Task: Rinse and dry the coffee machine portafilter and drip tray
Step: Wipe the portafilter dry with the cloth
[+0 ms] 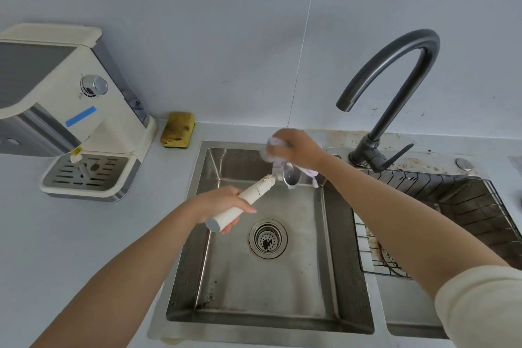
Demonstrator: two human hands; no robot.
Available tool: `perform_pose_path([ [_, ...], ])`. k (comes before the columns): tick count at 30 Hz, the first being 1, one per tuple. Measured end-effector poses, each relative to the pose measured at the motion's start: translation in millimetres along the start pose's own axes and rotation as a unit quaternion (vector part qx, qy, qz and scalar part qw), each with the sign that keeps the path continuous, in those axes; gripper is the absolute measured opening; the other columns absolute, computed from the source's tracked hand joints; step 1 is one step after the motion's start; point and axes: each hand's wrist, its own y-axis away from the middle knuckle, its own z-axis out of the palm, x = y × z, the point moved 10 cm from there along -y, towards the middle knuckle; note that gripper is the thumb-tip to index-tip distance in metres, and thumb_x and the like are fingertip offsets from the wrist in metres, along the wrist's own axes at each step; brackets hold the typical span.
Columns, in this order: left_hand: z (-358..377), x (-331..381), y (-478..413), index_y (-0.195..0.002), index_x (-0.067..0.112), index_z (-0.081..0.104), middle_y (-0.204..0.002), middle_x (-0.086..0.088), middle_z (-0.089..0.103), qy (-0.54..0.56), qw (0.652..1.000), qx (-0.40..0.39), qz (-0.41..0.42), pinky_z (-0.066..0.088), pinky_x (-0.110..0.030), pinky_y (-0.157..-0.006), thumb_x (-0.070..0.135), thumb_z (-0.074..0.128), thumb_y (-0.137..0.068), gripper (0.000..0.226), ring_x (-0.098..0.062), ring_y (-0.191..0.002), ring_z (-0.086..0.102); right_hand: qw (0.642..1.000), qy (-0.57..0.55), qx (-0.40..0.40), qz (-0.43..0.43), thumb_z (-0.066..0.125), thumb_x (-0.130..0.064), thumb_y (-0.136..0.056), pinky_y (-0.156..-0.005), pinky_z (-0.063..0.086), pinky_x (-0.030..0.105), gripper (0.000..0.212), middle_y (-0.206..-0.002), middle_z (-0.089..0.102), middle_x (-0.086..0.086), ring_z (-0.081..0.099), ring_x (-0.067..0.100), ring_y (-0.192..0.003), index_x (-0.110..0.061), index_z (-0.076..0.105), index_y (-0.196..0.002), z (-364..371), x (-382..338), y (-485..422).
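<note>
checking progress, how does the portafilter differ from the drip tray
The cream-handled metal portafilter is held over the steel sink, left hand gripping its handle, right hand holding a pale cloth to its head; the slotted drip tray sits untouched on the cream coffee machine. The portafilter is long, the tray flat and wide.

A home kitchen: steel sink (333,234), faucet (395,87), coffee machine (113,110), sponge (177,129).

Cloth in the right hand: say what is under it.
The portafilter shows its metal head below the cloth; the head's top is covered by cloth and right hand.
</note>
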Motion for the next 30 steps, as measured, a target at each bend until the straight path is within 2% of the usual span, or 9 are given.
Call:
perform_pose_path([
  [3, 1.6, -7.7, -6.5, -0.097, 0.01, 0.047, -0.055, -0.009, 0.049, 0.125, 0.99, 0.061, 0.004, 0.039, -0.02, -0.036, 0.015, 0.059, -0.086, 0.018, -0.016, -0.032, 0.047, 0.962, -0.223, 0.15, 0.035, 0.049, -0.029, -0.093, -0.066, 0.047, 0.024, 0.028, -0.073, 0.06, 0.006, 0.056, 0.015, -0.066, -0.005, 0.062, -0.09, -38.6, 5.2, 14.2],
  [6, 8.2, -6.2, -8.2, -0.093, 0.006, 0.044, -0.055, -0.009, 0.046, 0.267, 0.959, 0.09, 0.015, 0.037, -0.018, -0.033, 0.012, 0.057, -0.087, 0.015, -0.014, -0.03, 0.044, 0.909, -0.352, 0.214, 0.067, 0.046, -0.027, -0.095, -0.062, 0.048, 0.015, 0.022, -0.075, 0.062, 0.002, 0.06, 0.008, -0.067, -0.011, 0.061, -0.091, -43.3, 13.1, 29.4],
  [9, 21.3, 7.7, -6.1, -0.085, 0.006, 0.044, -0.057, -0.009, 0.043, 0.344, 0.934, 0.086, 0.035, 0.035, -0.016, -0.031, 0.008, 0.053, -0.088, 0.009, -0.012, -0.028, 0.042, 0.897, -0.38, 0.216, 0.063, 0.046, -0.025, -0.096, -0.064, 0.051, 0.016, 0.019, -0.082, 0.062, 0.007, 0.06, 0.011, -0.07, -0.016, 0.059, -0.086, -27.4, 5.8, 40.6],
  [11, 30.3, 18.2, -7.1, -0.083, 0.005, 0.046, -0.055, -0.009, 0.044, 0.353, 0.93, 0.083, 0.053, 0.035, -0.016, -0.031, 0.005, 0.052, -0.087, 0.006, -0.012, -0.027, 0.042, 0.904, -0.373, 0.203, 0.056, 0.046, -0.025, -0.095, -0.081, 0.052, 0.027, 0.019, -0.102, 0.057, 0.012, 0.06, 0.018, -0.088, -0.024, 0.058, -0.08, -9.5, -0.4, 42.8],
  [15, 45.2, 26.8, -9.8, -0.081, 0.003, 0.051, -0.049, -0.007, 0.047, 0.353, 0.929, 0.088, 0.067, 0.036, -0.017, -0.032, 0.0, 0.052, -0.083, 0.003, -0.014, -0.029, 0.044, 0.942, -0.281, 0.161, 0.085, 0.05, -0.032, -0.092, -0.112, 0.029, 0.042, 0.014, -0.132, 0.028, 0.004, 0.028, 0.022, -0.131, -0.031, 0.059, -0.082, 29.4, -3.9, 46.3],
  [18, 47.0, 26.9, -9.2, -0.079, 0.005, 0.052, -0.051, -0.008, 0.046, 0.352, 0.926, 0.11, 0.082, 0.037, -0.017, -0.033, -0.004, 0.052, -0.081, 0.009, -0.012, -0.03, 0.045, 0.922, -0.331, 0.156, 0.126, 0.049, -0.037, -0.093, -0.115, 0.02, 0.042, 0.02, -0.137, 0.025, 0.0, 0.024, 0.021, -0.135, -0.032, 0.054, -0.074, 39.0, -0.5, 55.8],
  [23, 45.6, 40.1, -4.4, -0.072, 0.005, 0.053, -0.041, -0.005, 0.047, 0.35, 0.918, 0.126, 0.138, 0.037, -0.017, -0.033, 0.0, 0.056, -0.071, 0.006, -0.017, -0.029, 0.044, 0.889, -0.377, 0.227, 0.126, 0.065, -0.018, -0.084, -0.102, 0.035, 0.02, 0.01, -0.115, 0.027, 0.003, 0.036, 0.018, -0.115, -0.021, 0.057, -0.078, 27.6, 6.4, 62.4],
  [26, 43.1, 43.0, -0.9, -0.072, 0.007, 0.054, -0.044, -0.006, 0.047, 0.332, 0.921, 0.138, 0.148, 0.037, -0.018, -0.034, -0.007, 0.049, -0.082, 0.018, -0.017, -0.029, 0.043, 0.893, -0.343, 0.235, 0.173, 0.076, -0.016, -0.074, -0.099, 0.037, 0.023, 0.05, -0.115, 0.025, 0.001, 0.037, 0.016, -0.11, -0.017, 0.04, -0.109, 23.8, 20.7, 62.3],
  [30, 49.7, 46.5, 2.1, -0.074, 0.009, 0.054, -0.051, -0.009, 0.044, 0.324, 0.927, 0.108, 0.154, 0.037, -0.019, -0.033, -0.006, 0.05, -0.084, 0.017, -0.015, -0.031, 0.042, 0.844, -0.437, 0.159, 0.266, 0.084, -0.021, -0.061, -0.095, 0.048, 0.044, 0.095, -0.13, 0.04, 0.009, 0.052, 0.027, -0.113, -0.016, 0.024, -0.134, 40.0, 43.6, 52.8],
])
